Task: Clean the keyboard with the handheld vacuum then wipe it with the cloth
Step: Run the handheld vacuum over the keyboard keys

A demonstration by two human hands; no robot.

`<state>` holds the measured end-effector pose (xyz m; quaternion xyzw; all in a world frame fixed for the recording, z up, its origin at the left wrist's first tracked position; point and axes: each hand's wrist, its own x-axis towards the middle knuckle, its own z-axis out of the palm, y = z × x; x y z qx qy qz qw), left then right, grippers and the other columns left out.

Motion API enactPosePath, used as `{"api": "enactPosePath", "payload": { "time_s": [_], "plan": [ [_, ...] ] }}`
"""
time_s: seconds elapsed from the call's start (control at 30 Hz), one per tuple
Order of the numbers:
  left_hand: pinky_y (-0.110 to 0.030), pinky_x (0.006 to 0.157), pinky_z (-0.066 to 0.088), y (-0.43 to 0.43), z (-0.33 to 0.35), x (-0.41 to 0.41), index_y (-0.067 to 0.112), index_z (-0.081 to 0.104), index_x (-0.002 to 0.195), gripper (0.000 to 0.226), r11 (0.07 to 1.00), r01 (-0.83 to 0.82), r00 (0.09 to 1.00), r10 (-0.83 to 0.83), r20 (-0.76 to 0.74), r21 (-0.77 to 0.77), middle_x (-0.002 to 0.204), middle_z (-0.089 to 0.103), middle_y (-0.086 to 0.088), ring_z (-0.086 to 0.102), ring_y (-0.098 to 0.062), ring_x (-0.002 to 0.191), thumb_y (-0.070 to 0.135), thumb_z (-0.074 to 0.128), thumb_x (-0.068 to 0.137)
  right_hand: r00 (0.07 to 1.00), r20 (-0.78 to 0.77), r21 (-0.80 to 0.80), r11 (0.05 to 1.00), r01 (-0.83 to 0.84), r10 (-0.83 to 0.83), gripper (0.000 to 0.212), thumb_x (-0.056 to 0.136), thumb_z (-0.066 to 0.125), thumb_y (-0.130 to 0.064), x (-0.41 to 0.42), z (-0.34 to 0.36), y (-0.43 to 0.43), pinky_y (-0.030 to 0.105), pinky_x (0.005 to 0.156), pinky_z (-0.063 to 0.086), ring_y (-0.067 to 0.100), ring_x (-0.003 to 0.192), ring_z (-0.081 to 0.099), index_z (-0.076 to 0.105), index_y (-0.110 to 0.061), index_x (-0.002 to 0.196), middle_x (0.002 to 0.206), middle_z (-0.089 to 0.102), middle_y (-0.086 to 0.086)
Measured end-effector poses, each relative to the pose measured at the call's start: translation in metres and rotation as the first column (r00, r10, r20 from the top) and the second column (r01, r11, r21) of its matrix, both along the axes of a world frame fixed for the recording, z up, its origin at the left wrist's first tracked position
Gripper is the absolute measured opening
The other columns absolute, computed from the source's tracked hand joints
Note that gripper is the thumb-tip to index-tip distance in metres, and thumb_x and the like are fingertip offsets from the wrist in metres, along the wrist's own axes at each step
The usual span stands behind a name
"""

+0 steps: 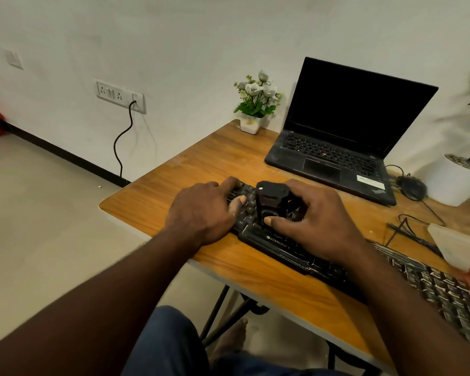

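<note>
Right hand [318, 221] grips vacuum [272, 196], standing on keyboard [282, 246].

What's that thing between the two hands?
The black handheld vacuum, standing on the keyboard, gripped by the right hand; the head view shows it.
</note>
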<state>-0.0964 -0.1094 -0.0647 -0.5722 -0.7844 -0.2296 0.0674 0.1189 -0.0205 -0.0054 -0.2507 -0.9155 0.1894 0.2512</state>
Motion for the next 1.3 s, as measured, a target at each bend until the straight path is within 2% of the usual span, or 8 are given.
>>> {"api": "enactPosePath", "payload": {
  "time_s": [0.2,0.4,0.57,0.7,0.87,1.1,1.2,1.3],
  "plan": [
    [-0.039,0.073,0.045,0.002,0.000,0.000,0.040,0.039,0.140,0.050,1.000,-0.005,1.000,0.005,-0.006,-0.011,0.105,0.068,0.000,0.061,-0.022,0.092,0.066,0.021,0.101,1.000,-0.025,0.019,1.000,0.017,-0.016,0.039,0.075,0.080,-0.046,-0.003,0.002,0.003,0.035,0.073,0.059,0.002,0.086,0.065,0.068,-0.030,0.109,0.095,0.069,-0.017],
    [-0.040,0.075,0.047,0.001,0.001,-0.001,0.040,0.037,0.141,0.051,1.000,0.000,1.000,0.000,0.008,-0.027,0.105,0.067,0.000,0.059,-0.021,0.090,0.066,0.019,0.100,0.999,-0.032,0.075,0.997,-0.004,0.006,0.035,0.076,0.079,-0.043,-0.006,-0.004,-0.009,0.039,0.067,0.057,0.008,0.081,0.062,0.065,-0.028,0.104,0.091,0.065,-0.014],
    [-0.039,0.076,0.043,0.002,0.000,-0.002,0.040,0.038,0.141,0.051,0.999,0.000,1.000,0.001,0.016,-0.033,0.111,0.068,0.000,0.060,-0.021,0.095,0.067,0.022,0.101,0.996,-0.003,-0.012,0.996,0.084,-0.084,0.041,0.072,0.080,-0.045,0.032,0.003,-0.005,0.036,0.068,0.061,0.004,0.084,0.067,0.065,-0.028,0.106,0.094,0.069,-0.013],
    [-0.037,0.073,0.039,0.002,0.003,-0.005,0.042,0.040,0.140,0.048,0.999,0.016,0.997,-0.013,0.081,-0.041,0.110,0.068,0.004,0.055,-0.017,0.090,0.066,0.027,0.101,0.996,-0.033,0.125,0.988,0.089,-0.085,0.034,0.075,0.081,-0.043,-0.002,-0.004,-0.020,0.032,0.060,0.053,0.008,0.075,0.062,0.062,-0.028,0.098,0.086,0.065,-0.013],
    [-0.041,0.078,0.047,0.000,0.003,-0.006,0.042,0.042,0.140,0.050,0.998,0.056,0.992,-0.053,0.117,-0.023,0.110,0.069,0.004,0.059,-0.019,0.093,0.056,0.017,0.100,0.998,0.003,0.235,0.970,0.061,-0.063,0.033,0.077,0.083,-0.039,-0.032,-0.005,-0.027,0.034,0.060,0.049,0.011,0.070,0.056,0.058,-0.030,0.096,0.082,0.059,-0.014],
    [-0.046,0.087,0.051,0.002,0.000,-0.007,0.041,0.040,0.141,0.042,0.999,0.040,0.994,-0.036,0.102,-0.032,0.117,0.069,0.002,0.061,-0.022,0.100,0.056,0.022,0.105,0.964,0.212,0.050,0.987,0.156,-0.163,0.034,0.074,0.086,-0.039,0.033,0.024,-0.019,0.028,0.064,0.048,-0.001,0.081,0.059,0.062,-0.037,0.097,0.086,0.064,-0.019],
    [-0.046,0.086,0.051,0.002,0.000,-0.007,0.041,0.040,0.141,0.043,0.998,0.046,0.993,-0.042,0.109,-0.033,0.115,0.068,0.003,0.061,-0.021,0.098,0.057,0.022,0.106,0.971,0.165,0.058,0.984,0.168,-0.175,0.034,0.073,0.086,-0.039,0.031,0.021,-0.022,0.030,0.066,0.051,-0.001,0.081,0.059,0.064,-0.036,0.099,0.087,0.064,-0.020],
    [-0.044,0.081,0.050,0.001,0.000,-0.007,0.040,0.040,0.141,0.042,0.999,0.046,0.994,-0.043,0.100,-0.026,0.109,0.068,0.003,0.060,-0.020,0.093,0.056,0.023,0.106,0.988,0.076,0.117,0.985,0.125,-0.134,0.032,0.075,0.086,-0.037,0.002,0.009,-0.028,0.025,0.060,0.042,0.001,0.075,0.056,0.060,-0.034,0.094,0.083,0.061,-0.018]
  ]
}}
